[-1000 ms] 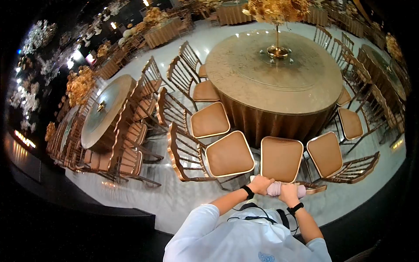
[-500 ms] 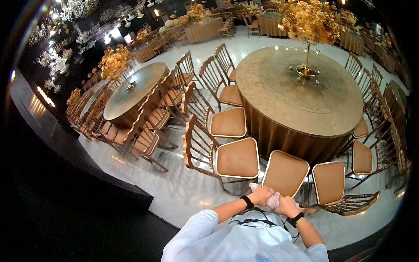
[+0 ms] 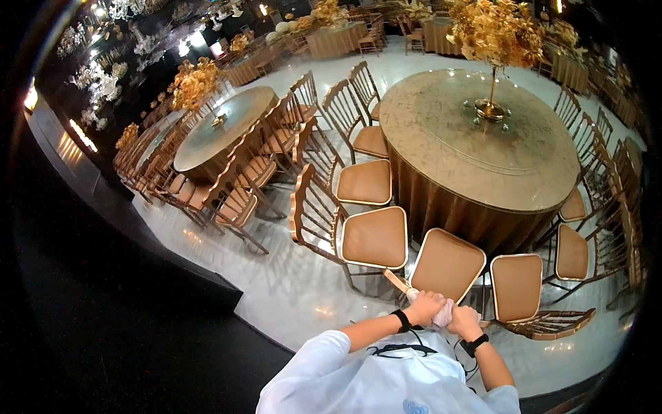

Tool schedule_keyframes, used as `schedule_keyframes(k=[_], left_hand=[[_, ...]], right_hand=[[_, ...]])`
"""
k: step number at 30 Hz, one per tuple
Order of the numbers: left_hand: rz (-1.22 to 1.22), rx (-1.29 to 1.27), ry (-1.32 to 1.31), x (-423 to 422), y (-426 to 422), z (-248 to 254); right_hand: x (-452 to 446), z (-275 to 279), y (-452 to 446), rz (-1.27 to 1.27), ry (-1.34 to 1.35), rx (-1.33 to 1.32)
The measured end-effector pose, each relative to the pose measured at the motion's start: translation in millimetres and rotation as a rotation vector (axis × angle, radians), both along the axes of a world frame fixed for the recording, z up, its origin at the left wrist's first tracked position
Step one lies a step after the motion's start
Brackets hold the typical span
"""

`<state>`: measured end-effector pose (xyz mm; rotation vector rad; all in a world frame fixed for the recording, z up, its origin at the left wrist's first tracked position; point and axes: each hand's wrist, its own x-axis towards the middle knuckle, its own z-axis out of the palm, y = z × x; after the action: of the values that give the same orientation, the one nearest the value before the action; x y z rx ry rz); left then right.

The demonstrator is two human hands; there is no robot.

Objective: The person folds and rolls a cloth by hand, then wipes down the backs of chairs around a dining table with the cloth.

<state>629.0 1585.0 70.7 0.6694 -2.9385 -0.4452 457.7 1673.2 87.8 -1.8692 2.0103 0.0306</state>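
Note:
My left hand (image 3: 425, 308) is closed around a pale pink cloth (image 3: 443, 314), which is wrapped over the top rail (image 3: 396, 280) of the nearest chair's back. Close by on the right, my right hand (image 3: 465, 321) grips the same cloth, fingers curled. The rail's left end sticks out past my left hand. Beyond the rail lies that chair's tan seat (image 3: 448, 265) with a light edge. The rest of its backrest is hidden under my hands and body.
A large round table (image 3: 476, 162) with a gold flower centrepiece (image 3: 493, 34) stands ahead, ringed by chairs. One chair (image 3: 517, 286) is close on my right, another (image 3: 374, 237) on my left. A dark raised edge (image 3: 227, 293) runs along the left.
Both hands and the cloth have shifted right along the chair rail, baring more of its left end. The view has moved slightly.

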Motion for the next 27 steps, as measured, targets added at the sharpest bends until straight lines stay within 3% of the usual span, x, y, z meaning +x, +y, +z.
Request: schedule_keyframes(k=[8,10,12,16,21,27], left_hand=[[-0.027,-0.135,-0.094,-53,28,-24],[-0.013,-0.087,-0.046,-57,21,-7],[-0.051,0.099,-0.195,-57,15,12],[-0.062,0.156,-0.297,-63,5,19],[-0.134,0.426,-0.492,-74,-10,26],[-0.192,0.658,-0.467,-76,-19,5]], right_hand=[[-44,-9,35,-0.091,-0.007,-0.077],[-51,-9,35,-0.071,-0.046,-0.076],[-57,-5,31,-0.047,-0.075,-0.048],[-61,-5,24,0.005,-0.109,0.003],[-58,7,19,-0.028,-0.15,0.091],[-54,8,23,-0.082,-0.136,0.082]])
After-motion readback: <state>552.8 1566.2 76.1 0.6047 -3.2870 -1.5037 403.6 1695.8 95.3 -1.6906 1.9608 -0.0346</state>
